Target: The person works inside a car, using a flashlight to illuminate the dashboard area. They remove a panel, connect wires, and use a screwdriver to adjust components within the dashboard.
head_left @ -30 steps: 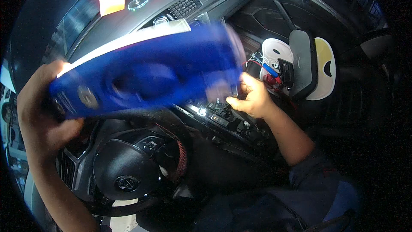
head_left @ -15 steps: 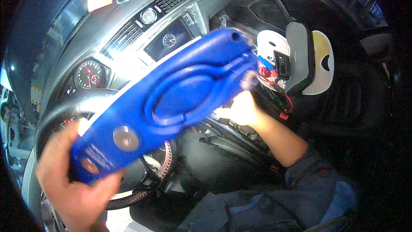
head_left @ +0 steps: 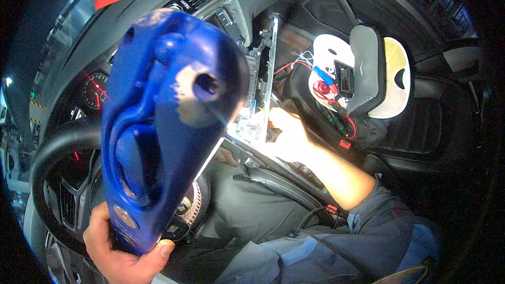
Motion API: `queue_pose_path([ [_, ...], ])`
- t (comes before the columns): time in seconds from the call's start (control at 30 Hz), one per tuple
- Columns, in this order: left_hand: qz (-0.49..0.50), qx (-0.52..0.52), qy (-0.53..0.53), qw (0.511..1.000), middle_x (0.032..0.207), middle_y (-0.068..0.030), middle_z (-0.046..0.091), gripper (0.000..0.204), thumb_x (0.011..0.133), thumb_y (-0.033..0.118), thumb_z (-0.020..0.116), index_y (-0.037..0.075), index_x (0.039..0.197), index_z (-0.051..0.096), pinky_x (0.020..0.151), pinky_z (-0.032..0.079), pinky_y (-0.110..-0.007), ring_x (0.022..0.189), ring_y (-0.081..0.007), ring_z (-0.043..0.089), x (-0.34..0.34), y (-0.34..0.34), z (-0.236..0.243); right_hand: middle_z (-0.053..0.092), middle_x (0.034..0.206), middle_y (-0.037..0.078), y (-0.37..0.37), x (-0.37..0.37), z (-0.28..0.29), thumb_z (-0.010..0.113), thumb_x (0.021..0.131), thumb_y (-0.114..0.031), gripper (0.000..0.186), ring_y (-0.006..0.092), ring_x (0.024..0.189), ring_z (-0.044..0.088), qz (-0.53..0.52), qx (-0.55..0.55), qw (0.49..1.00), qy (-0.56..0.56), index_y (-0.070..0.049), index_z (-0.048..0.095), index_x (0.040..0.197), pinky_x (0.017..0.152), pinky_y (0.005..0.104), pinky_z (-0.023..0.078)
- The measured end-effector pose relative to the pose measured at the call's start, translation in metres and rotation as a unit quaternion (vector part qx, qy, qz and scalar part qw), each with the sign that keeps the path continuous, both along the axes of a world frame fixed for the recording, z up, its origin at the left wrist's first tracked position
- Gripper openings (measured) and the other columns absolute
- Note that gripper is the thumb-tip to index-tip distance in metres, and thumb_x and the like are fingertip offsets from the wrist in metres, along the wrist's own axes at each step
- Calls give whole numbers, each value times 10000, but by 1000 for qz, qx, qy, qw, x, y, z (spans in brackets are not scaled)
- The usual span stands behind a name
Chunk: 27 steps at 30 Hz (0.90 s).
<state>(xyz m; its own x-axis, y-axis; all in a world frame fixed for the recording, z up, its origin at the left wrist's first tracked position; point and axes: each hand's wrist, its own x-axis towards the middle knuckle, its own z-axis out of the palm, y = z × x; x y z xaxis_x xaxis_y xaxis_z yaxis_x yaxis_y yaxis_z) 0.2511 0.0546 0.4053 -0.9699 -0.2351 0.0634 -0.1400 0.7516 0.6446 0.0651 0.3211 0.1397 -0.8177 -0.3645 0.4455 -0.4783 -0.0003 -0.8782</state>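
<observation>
A dim car interior is shown, lit mainly by a strong light near the open centre console, by which the right hand is overexposed to near white. The blue plastic tool, held close to the lens, is rendered soft and out of focus, with pale glare patches. Corners are vignetted to black, and straight edges are bowed by fisheye distortion.

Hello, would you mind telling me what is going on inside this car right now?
A person sits in the driver's seat. Their left hand grips a large blue plastic tool by its lower end, raised above the steering wheel. Their right hand reaches into the brightly lit, opened centre console.
</observation>
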Motion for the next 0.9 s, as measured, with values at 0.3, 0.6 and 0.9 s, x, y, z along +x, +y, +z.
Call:
queue_pose_path([
  [0.3,71,64,11,995,1246,-121,623,1082,621,395,999,-69,1458,492,966,490,-348,1069,-212,615,12,0,-39,740,1009,61,-6,4,-12,870,804,-43,420,130,896,710,-25,-42,993,-110,-29,652,1163,821,303,589],
  [0.6,152,66,-142,976,1006,-36,665,785,598,436,999,27,1146,614,916,502,-314,958,-160,630,-11,40,-50,755,961,70,-7,2,-20,884,769,-7,538,123,875,723,-58,-11,998,-36,-17,622,1239,798,297,593],
  [0.9,80,188,-189,961,1126,-133,696,727,628,183,973,23,1222,585,888,568,-384,994,-235,704,-3,49,-89,722,999,61,-10,7,-21,820,800,23,567,148,909,709,-56,-4,981,-187,-48,568,1302,793,324,603],
])
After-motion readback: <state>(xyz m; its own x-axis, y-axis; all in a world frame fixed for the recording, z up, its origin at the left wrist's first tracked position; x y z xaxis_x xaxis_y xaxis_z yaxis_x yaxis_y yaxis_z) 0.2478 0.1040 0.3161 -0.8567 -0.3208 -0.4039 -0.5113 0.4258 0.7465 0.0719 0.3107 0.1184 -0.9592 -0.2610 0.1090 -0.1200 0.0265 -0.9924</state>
